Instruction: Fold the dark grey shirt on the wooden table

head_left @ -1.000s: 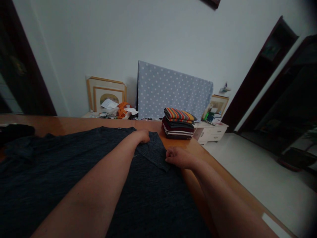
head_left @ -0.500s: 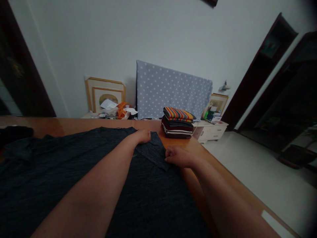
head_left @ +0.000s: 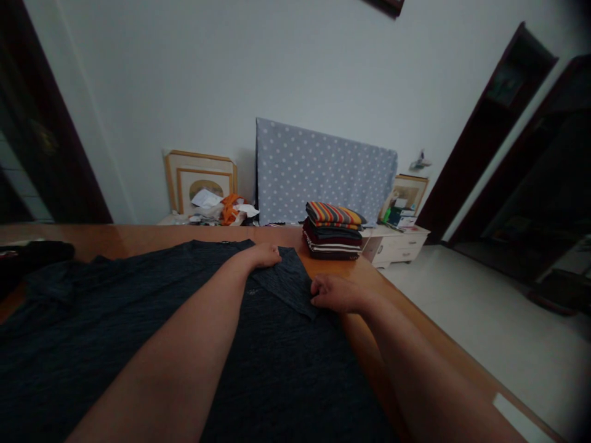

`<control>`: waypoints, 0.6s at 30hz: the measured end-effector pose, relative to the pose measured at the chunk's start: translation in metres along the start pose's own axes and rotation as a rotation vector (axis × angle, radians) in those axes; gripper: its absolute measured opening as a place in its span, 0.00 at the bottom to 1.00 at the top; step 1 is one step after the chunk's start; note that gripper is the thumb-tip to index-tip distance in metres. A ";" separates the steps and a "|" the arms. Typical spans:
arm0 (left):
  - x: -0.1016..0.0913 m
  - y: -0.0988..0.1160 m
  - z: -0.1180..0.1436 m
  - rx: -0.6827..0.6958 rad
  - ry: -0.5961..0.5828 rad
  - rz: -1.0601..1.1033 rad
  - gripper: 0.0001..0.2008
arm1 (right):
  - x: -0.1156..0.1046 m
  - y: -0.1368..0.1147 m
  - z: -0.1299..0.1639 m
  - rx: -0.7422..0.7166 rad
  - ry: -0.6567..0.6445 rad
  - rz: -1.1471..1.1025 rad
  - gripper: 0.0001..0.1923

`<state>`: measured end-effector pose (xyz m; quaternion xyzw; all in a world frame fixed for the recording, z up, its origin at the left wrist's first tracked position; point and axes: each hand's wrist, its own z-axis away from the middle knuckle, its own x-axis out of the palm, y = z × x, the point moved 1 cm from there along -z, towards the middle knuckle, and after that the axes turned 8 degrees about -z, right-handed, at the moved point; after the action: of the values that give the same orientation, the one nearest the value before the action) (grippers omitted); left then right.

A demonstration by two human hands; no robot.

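Currently, cloth under the fingers (head view): a dark shirt lies spread on the desk; the left hand touches its far right part, and the right hand is at the right edge, a little nearer.
Flap between the hands: a sleeve-like flap lies over the body of the shirt, its lower edge slanting from far left to near right.
Shirt direction: neckline towards the far edge of the desk, body running near, its long axis roughly far to near; the near end is out of sight.
Left arm: reaches from the near left, wrist bent, knuckles up; the fingers are curled down, and whether they grip cloth is hidden.
Right arm: comes in from the near right; fingers curled, thumb and forefinger pinching the flap's edge.
Folded stack: a stack of folded clothes, striped on top, sits beyond the right hand.
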<state>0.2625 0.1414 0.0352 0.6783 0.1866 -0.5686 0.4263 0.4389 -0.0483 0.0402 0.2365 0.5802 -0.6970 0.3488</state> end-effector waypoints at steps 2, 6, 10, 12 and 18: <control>-0.004 0.004 0.001 0.009 -0.059 -0.048 0.03 | -0.001 -0.002 0.002 -0.008 -0.014 -0.005 0.10; -0.014 0.009 0.003 0.008 -0.117 -0.108 0.04 | -0.005 -0.004 0.004 -0.043 0.000 -0.006 0.10; -0.019 0.015 0.005 0.048 -0.169 -0.163 0.04 | -0.004 -0.005 0.002 -0.082 0.042 -0.102 0.06; -0.019 0.019 0.006 0.098 -0.235 -0.209 0.05 | -0.002 -0.006 0.002 -0.069 -0.042 -0.145 0.06; -0.009 0.020 0.005 0.077 -0.332 -0.177 0.04 | -0.006 -0.010 0.009 0.002 -0.125 -0.279 0.05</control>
<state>0.2715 0.1283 0.0511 0.5721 0.1508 -0.7145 0.3733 0.4358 -0.0551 0.0536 0.1100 0.5840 -0.7526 0.2837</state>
